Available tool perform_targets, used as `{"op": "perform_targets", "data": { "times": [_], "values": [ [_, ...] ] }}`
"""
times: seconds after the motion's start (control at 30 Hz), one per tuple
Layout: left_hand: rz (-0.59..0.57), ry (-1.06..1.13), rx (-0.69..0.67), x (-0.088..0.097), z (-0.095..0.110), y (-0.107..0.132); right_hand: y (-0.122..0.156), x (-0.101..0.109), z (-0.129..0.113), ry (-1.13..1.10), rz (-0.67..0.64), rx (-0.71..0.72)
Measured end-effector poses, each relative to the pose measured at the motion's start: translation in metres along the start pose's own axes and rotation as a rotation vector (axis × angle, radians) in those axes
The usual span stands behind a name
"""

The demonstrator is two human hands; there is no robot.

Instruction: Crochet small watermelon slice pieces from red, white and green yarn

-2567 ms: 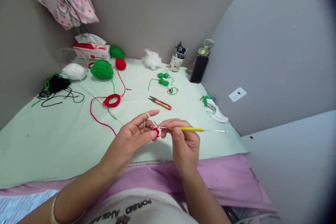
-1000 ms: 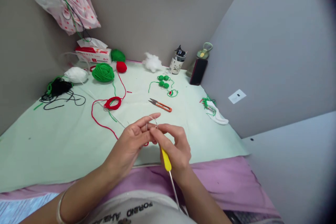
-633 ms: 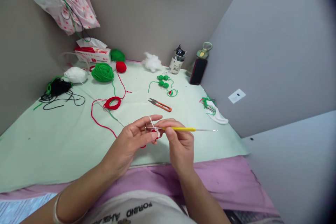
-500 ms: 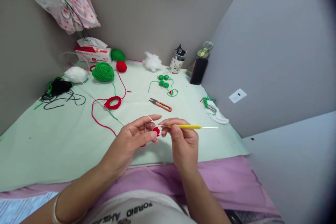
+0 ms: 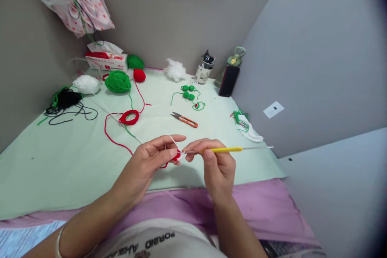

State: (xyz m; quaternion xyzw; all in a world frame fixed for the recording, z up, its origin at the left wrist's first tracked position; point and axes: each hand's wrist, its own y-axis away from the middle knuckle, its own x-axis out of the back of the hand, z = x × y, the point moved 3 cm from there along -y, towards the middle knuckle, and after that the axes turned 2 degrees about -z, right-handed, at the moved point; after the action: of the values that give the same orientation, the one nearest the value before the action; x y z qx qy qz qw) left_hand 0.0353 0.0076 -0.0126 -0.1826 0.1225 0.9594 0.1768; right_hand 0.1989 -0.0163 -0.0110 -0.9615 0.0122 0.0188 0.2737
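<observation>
Left hand (image 5: 147, 166): thumb and fingers pinched on a small red crochet piece (image 5: 177, 155), held just above the near edge of the table. A white strand (image 5: 173, 140) runs over the raised index finger.

Right hand (image 5: 217, 166): closed on the yellow handle of a crochet hook (image 5: 223, 150), which lies level, with its metal tip at the red piece and its tail end pointing right. The two hands are close together and meet at the work.

A red yarn tail runs from the piece back to a red yarn coil (image 5: 128, 117) on the mint-green table cover (image 5: 60, 161).

Mid-table: orange thread snips (image 5: 185, 119), with a cluster of green crocheted balls (image 5: 188, 92) beyond them.

Far left: green yarn ball (image 5: 117, 81), red yarn ball (image 5: 139, 75), white yarn ball (image 5: 86, 84), black yarn tangle (image 5: 65, 99), tissue box (image 5: 105, 60).

Against the back wall: a tuft of white stuffing (image 5: 174, 69) and a jar (image 5: 203, 71).
</observation>
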Motion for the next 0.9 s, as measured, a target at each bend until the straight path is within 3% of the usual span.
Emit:
{"op": "perform_targets", "data": {
  "times": [0.17, 0.5, 0.7, 0.8, 0.9],
  "values": [
    [-0.031, -0.049, -0.059, 0.0021, -0.0025, -0.0014, 0.0049, -0.0006, -0.009, 0.239, -0.013, 0.202],
    [0.007, -0.108, -0.086, 0.0011, -0.0004, -0.0012, 0.0065, -0.0007, -0.0092, 0.321, -0.073, 0.269],
    [0.076, -0.107, -0.095, -0.0014, 0.0018, 0.0003, 0.0105, -0.0077, -0.012, 0.525, -0.119, 0.416],
    [0.083, -0.119, -0.113, 0.0004, 0.0018, 0.0012, 0.0109, -0.0077, -0.0117, 0.49, -0.1, 0.391],
    [0.032, -0.097, -0.096, 0.0014, -0.0002, 0.0004, 0.0086, -0.0038, -0.0086, 0.322, 0.0, 0.251]
  ]
}}
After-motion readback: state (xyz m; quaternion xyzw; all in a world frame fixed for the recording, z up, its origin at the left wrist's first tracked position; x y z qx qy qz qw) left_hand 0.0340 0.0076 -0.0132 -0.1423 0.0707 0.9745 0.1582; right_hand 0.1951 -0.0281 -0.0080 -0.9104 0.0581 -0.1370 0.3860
